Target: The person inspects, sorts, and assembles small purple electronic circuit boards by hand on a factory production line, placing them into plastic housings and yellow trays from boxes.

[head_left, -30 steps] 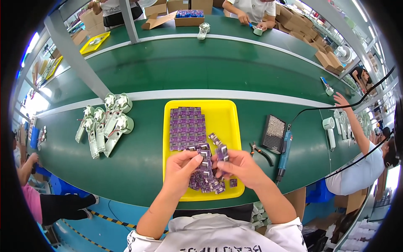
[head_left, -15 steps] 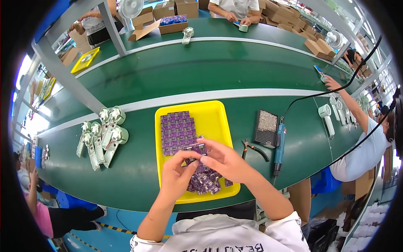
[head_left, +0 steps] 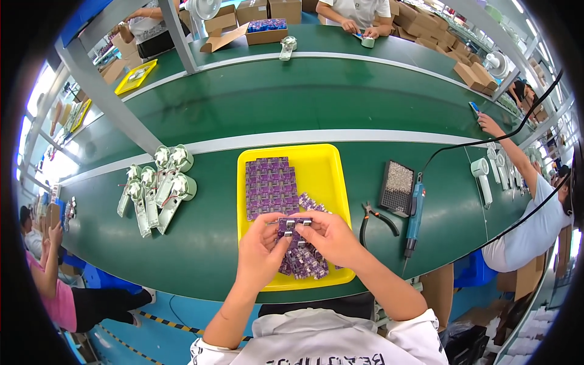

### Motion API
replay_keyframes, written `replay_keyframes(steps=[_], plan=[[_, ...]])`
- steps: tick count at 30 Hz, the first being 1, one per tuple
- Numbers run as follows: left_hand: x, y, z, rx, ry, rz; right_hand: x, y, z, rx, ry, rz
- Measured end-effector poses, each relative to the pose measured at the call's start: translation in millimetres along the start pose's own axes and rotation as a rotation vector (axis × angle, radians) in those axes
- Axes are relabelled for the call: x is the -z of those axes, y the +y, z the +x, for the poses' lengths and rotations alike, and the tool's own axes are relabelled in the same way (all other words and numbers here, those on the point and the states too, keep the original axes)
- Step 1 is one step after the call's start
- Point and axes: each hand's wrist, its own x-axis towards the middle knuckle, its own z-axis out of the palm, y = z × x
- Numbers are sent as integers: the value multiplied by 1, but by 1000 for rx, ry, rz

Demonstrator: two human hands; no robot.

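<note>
Between the fingertips of both hands I hold a small purple circuit board (head_left: 294,225) with silver connectors on it. My left hand (head_left: 260,249) grips its left end, and my right hand (head_left: 331,242) pinches its right end, thumbs on the near side. Underneath is a yellow tray (head_left: 319,167). At its upper left, purple circuit boards (head_left: 271,188) lie in neat rows, partly covered by my left fingers. A loose heap of similar boards (head_left: 304,263) fills the tray's near part, some of it hidden behind my hands.
Right of the tray lie black-handled nippers (head_left: 378,222), a black box of small metal parts (head_left: 397,185) and a blue electric screwdriver (head_left: 415,213). Several pale housings with wires (head_left: 159,188) stand at left. A co-worker's arm (head_left: 514,149) reaches over the bench at right.
The board in my hands has tilted, so its connectors now show. Both hands have drawn level around it. The whole view has shifted slightly. The co-worker's arm at right still reaches out.
</note>
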Motion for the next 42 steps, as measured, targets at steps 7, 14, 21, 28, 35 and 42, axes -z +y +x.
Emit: replay_keyframes(steps=[7,14,21,28,35,42], plan=[[-10,-1,1,-144,124,175,-16,4,0,47,164,-32],[-10,-8,-15,-179,274,68,-18,-7,-11,41,236,-131],[-4,13,-33,8,38,249,-13,-19,-31,51,205,-474],[19,4,-19,-342,45,744,27,-33,48,182,101,-630],[32,-10,-9,-242,54,712,37,22,146,44,167,-941],[31,-16,27,-266,269,872,43,14,152,-53,166,-500]])
